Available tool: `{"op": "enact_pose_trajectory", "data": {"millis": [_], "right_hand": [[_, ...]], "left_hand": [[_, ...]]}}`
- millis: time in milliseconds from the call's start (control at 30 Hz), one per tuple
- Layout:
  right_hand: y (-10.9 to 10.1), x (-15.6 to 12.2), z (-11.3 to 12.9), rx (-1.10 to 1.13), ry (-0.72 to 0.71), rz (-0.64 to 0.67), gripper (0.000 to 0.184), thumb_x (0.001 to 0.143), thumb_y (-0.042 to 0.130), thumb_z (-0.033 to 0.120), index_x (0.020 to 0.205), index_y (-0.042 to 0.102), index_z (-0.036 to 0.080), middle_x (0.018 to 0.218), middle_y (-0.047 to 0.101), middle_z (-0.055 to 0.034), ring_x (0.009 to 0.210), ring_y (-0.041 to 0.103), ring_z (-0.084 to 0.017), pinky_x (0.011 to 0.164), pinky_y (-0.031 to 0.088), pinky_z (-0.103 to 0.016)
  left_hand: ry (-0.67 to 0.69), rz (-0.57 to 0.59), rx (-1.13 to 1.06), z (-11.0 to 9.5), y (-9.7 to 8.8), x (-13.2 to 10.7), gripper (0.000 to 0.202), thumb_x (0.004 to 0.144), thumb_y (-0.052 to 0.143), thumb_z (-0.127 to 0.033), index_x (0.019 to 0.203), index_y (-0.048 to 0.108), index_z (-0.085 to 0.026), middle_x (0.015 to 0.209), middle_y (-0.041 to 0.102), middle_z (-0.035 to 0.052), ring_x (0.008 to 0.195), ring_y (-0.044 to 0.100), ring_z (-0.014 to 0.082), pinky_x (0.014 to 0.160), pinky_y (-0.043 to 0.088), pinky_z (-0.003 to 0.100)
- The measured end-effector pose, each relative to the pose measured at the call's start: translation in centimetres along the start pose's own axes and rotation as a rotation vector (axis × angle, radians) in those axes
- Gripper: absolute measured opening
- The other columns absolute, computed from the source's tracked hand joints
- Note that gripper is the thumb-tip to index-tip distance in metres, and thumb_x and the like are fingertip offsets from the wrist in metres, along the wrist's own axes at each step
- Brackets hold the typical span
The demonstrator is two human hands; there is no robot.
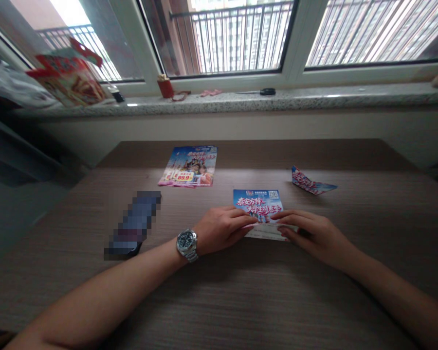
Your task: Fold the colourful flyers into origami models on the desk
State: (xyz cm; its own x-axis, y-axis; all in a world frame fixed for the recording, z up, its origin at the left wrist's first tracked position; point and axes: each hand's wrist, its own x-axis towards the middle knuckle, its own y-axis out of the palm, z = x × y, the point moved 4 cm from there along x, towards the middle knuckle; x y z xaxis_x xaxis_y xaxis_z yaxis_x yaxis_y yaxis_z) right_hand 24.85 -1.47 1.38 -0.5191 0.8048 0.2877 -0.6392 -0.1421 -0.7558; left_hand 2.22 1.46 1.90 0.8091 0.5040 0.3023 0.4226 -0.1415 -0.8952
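A printed flyer [258, 200] in blue and pink lies on the table before me, its lower part folded up so that a white strip of the back shows. My left hand [224, 224], wearing a metal watch [187, 241] at the wrist, grips the left end of the fold, fingertips near its middle. At the right end, my right hand [310, 231] has its fingers and thumb closed on the folded edge. Beyond that hand rests a small folded paper piece [312, 185] with raised ends, printed in the same colours.
A stack of similar flyers [190, 165] lies toward the far left of the wooden table [219, 301]. A phone [135, 223], its screen blurred out, is left of my left hand. On the stone windowsill [211, 103] are scissors [266, 91], a red container [165, 86] and a red bag [71, 78].
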Motion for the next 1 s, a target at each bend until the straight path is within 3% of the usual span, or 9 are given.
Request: {"op": "enact_pose_trajectory", "data": {"millis": [200,367,567,767,1000], "right_hand": [[0.1,0.5,-0.2,-0.002,0.050,-0.048,0.017,0.098,0.053,0.031,0.103,0.067,0.024,0.106,0.074,-0.0077,0.092,0.071,-0.022,0.080,0.058,-0.035],[0.4,0.8,-0.8,-0.016,0.082,-0.066,0.014,0.097,0.056,0.030,0.103,0.066,0.024,0.106,0.072,-0.0080,0.095,0.069,-0.023,0.084,0.056,-0.037],[0.7,1.0,-0.8,-0.034,0.063,-0.077,0.011,0.095,0.058,0.028,0.100,0.066,0.022,0.104,0.070,-0.0091,0.092,0.068,-0.022,0.079,0.056,-0.035],[1.0,1.1,-1.3,-0.126,0.017,-0.095,0.013,0.092,0.062,0.029,0.103,0.068,0.024,0.109,0.069,-0.0099,0.099,0.065,-0.025,0.086,0.055,-0.041],[1.1,0.6,-2.5,-0.287,0.083,-0.101,0.042,0.088,0.066,0.038,0.126,0.064,0.021,0.118,0.061,-0.0148,0.108,0.057,-0.032,0.092,0.051,-0.051]], "left_hand": [[-0.058,-0.052,-0.071,0.3,0.2,0.2,0.029,0.104,0.042,-0.028,0.124,0.062,-0.019,0.117,0.069,0.0083,0.104,0.066,0.0176,0.090,0.056,0.032],[-0.119,-0.082,-0.014,0.9,0.5,0.4,0.028,0.101,0.050,-0.029,0.126,0.060,-0.022,0.129,0.062,0.0097,0.115,0.061,0.0222,0.098,0.053,0.041],[-0.232,-0.046,0.046,1.8,1.1,0.2,0.047,0.095,0.060,-0.038,0.137,0.053,-0.019,0.147,0.049,0.0142,0.137,0.046,0.0287,0.114,0.041,0.050],[-0.211,-0.041,0.057,1.7,1.2,0.2,0.046,0.094,0.060,-0.038,0.136,0.054,-0.019,0.141,0.055,0.0116,0.129,0.052,0.0282,0.112,0.044,0.048],[-0.185,-0.016,0.015,1.5,1.0,0.4,0.044,0.095,0.060,-0.034,0.136,0.054,-0.022,0.131,0.059,0.0101,0.118,0.057,0.0252,0.103,0.050,0.044]]}}
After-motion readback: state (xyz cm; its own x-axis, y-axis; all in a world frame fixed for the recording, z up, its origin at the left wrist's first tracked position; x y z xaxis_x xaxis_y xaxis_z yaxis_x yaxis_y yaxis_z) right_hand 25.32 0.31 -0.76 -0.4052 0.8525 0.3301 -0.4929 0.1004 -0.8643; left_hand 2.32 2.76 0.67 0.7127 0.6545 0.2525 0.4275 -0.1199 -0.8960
